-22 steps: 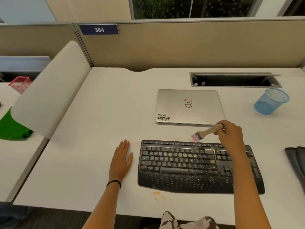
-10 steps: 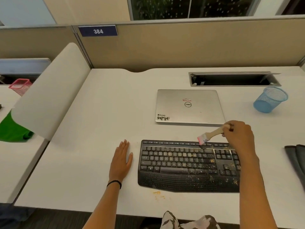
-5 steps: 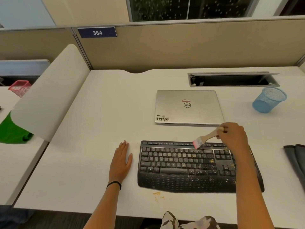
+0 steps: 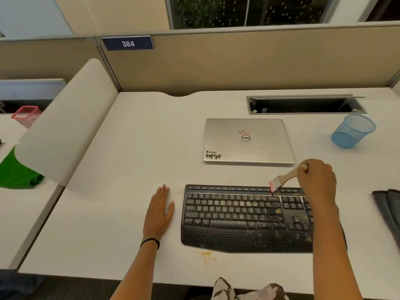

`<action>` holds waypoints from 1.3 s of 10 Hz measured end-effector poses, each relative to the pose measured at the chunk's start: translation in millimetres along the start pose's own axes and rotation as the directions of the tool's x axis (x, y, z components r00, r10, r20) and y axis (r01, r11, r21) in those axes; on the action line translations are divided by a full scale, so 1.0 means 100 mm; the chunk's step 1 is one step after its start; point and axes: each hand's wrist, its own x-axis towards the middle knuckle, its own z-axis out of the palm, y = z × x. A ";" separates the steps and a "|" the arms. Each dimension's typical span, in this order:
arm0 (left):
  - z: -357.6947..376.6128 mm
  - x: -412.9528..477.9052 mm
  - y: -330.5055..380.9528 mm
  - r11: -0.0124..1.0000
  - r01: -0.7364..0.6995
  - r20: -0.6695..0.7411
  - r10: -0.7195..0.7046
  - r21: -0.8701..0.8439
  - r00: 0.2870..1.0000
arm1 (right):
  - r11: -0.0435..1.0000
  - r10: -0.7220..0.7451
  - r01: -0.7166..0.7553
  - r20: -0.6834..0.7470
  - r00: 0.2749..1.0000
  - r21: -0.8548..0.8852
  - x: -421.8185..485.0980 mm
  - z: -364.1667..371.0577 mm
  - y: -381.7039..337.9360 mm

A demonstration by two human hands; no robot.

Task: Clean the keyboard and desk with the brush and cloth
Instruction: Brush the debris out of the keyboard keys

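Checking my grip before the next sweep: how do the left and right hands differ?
The left hand lies flat on the desk, fingers straight, holding nothing; the right hand grips the brush handle. The left hand sits beside the left end of the keyboard; the right hand is over its right end. Both show their backs to the camera.

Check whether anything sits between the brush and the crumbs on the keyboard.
Nothing visible does. The brush, held by the right hand, has its bristles at the top row of the keyboard, and the crumbs lie open on the keys below. The left hand rests on the desk beside it.
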 end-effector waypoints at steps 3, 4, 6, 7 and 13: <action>-0.01 0.00 0.01 1.000 0.001 0.004 0.000 -0.006 1.000 | 0.992 0.026 -0.038 0.096 0.995 0.121 -0.02 0.00 0.08; 0.00 0.00 0.00 1.000 0.001 0.008 -0.001 -0.003 1.000 | 0.990 0.031 -0.039 0.059 0.998 0.135 0.00 -0.01 0.14; 0.00 0.01 -0.01 1.000 0.004 0.019 -0.004 0.001 1.000 | 0.982 -0.031 -0.011 0.214 0.976 0.189 -0.02 -0.01 0.17; 0.01 0.01 -0.01 1.000 0.007 0.022 -0.007 0.000 1.000 | 0.991 0.014 -0.033 0.143 0.990 0.130 -0.03 -0.03 0.21; 0.00 -0.01 0.00 1.000 0.006 -0.001 -0.006 -0.015 1.000 | 0.930 -0.049 -0.004 0.134 0.990 0.369 -0.10 0.00 0.07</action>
